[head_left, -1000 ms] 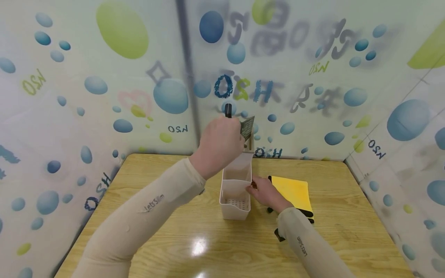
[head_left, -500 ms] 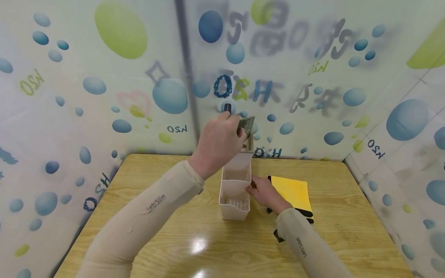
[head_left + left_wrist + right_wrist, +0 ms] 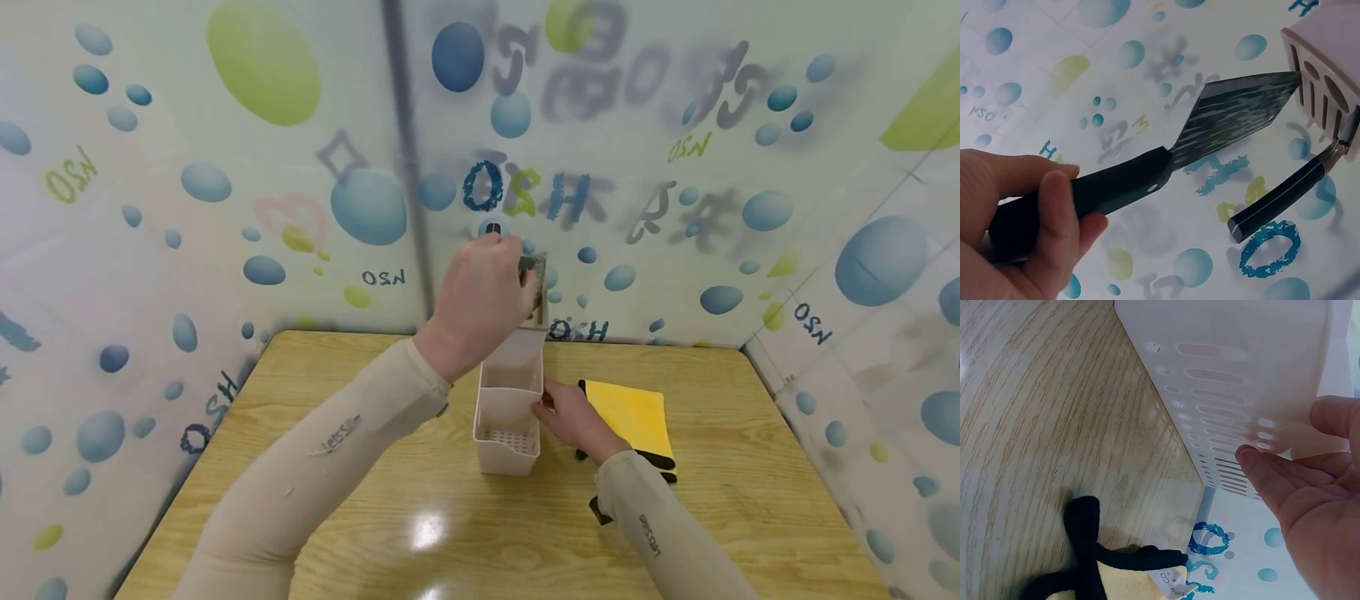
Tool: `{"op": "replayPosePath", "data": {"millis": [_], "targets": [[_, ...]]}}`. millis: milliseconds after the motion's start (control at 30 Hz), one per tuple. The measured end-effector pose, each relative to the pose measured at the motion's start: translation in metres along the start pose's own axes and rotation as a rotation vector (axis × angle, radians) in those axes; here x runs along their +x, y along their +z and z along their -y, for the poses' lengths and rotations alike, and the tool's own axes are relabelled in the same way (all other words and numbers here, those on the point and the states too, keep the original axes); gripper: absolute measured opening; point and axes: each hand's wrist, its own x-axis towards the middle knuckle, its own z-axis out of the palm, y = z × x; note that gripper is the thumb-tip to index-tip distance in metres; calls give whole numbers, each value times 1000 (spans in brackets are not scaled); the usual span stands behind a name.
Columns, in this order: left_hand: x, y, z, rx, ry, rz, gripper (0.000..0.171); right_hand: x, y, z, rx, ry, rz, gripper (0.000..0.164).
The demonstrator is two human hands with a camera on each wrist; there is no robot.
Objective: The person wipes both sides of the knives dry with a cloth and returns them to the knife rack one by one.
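My left hand point(image 3: 480, 300) grips the black handle of a kitchen knife point(image 3: 1235, 122) with a broad blade. In the left wrist view, the blade's far corner meets the slotted end of a pinkish-white storage rack point(image 3: 507, 458); I cannot tell whether it is inside a slot. A second knife point(image 3: 1282, 200) sits in the rack, its black handle sticking out beside the first. My right hand point(image 3: 573, 417) holds the rack's right side, thumb at an edge and fingers against the slotted wall point(image 3: 1210, 375).
A flat yellow item with black trim point(image 3: 630, 412) lies to the right of the rack, partly under the right forearm. Its black bands and a white tag point(image 3: 1171, 584) show in the right wrist view. The wooden table point(image 3: 375, 533) meets patterned walls behind and at the sides.
The left hand has shifted slightly right and upward, and the knife blade has turned, so less of it shows beside the hand. The right hand and the rack stay still.
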Motion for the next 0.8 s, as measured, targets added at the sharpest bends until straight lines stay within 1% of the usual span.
{"op": "replayPosePath", "data": {"millis": [33, 133, 200, 267, 367, 533, 633, 800], "targets": [[0, -1, -1, -4, -6, 16, 18, 0, 0, 0, -1, 0, 0, 42], [0, -5, -3, -4, -17, 68, 15, 0, 0, 0, -2, 0, 0, 43], [0, -6, -3, -1, -10, 91, 16, 0, 0, 0, -3, -4, -3, 43], [0, -6, -2, 2, 11, 95, 17, 0, 0, -1, -9, -12, -7, 42], [-1, -4, 2, -8, 61, 60, 15, 0, 1, -1, -11, -20, -13, 41], [0, 4, 9, -41, 140, -23, 11, 1, 3, -1, -1, 0, -16, 41], [1, 6, 11, -65, 158, -42, 11, 2, 3, -1, -1, 14, -15, 43], [7, 8, 14, -104, 158, -33, 12, 1, 2, 1, -15, 13, -23, 43]]}}
